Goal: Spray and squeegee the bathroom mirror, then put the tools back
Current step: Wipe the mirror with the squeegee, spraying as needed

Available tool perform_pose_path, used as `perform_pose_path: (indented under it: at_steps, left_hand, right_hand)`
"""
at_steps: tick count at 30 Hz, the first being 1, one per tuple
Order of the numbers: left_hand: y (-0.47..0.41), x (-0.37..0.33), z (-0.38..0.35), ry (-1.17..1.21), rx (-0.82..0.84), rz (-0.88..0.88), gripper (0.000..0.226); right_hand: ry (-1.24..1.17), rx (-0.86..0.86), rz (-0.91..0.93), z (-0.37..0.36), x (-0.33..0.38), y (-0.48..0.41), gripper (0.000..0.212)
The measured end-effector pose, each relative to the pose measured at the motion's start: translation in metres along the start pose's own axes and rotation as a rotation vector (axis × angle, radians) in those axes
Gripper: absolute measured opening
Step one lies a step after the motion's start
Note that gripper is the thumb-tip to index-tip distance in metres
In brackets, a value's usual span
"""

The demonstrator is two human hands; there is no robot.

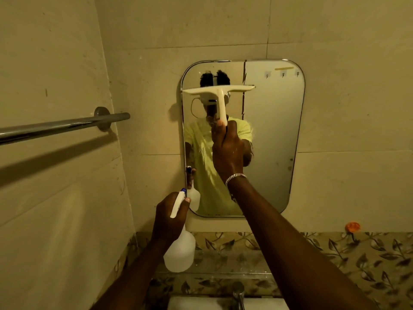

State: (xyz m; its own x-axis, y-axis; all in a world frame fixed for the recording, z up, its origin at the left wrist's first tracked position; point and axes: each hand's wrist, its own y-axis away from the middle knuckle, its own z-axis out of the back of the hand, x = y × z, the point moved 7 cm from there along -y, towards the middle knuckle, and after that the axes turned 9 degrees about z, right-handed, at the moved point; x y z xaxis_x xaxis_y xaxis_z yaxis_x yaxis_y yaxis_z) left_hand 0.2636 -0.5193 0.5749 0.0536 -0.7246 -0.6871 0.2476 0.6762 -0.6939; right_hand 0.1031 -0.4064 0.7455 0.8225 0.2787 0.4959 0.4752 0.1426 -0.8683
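Closest in, a chrome tap [238, 294] rises over a white basin [201, 304]. Above it the left hand [167, 218] wraps the neck of a translucent plastic spray bottle [180, 253], held beside the mirror's lower left corner. Farther off, the right hand [228, 151] grips the cream squeegee [220, 92] by its handle, blade level across the upper part of the round-cornered mirror [272, 142]. The stroke looks best pulled straight down with even pressure, passes overlapping on the slick glass.
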Motion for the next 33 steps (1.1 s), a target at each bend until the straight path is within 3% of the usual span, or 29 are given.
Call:
perform_pose_path:
  at_steps: [10, 15, 23, 28, 33]
  left_hand:
    - [-0.002, 0.008, 0.002, 0.016, 0.014, 0.025, 0.016]
    - [0.0, 0.017, -0.002, 0.007, 0.02, 0.024, 0.02]
    - [0.006, 0.024, -0.003, 0.006, 0.037, 0.019, 0.024]
    - [0.009, 0.025, 0.001, 0.004, 0.037, 0.061, 0.035]
    - [0.007, 0.017, 0.004, 0.004, 0.028, 0.003, 0.034]
  right_hand:
    - [0.058, 0.031, 0.065, -0.017, 0.021, -0.047, 0.04]
    - [0.069, 0.087, -0.015, -0.024, -0.01, 0.011, 0.044]
    - [0.078, 0.117, -0.144, -0.015, -0.056, 0.12, 0.016]
    - [0.073, 0.111, -0.126, -0.01, -0.053, 0.129, 0.022]
    - [0.001, 0.033, -0.052, -0.001, -0.027, 0.077, 0.031]
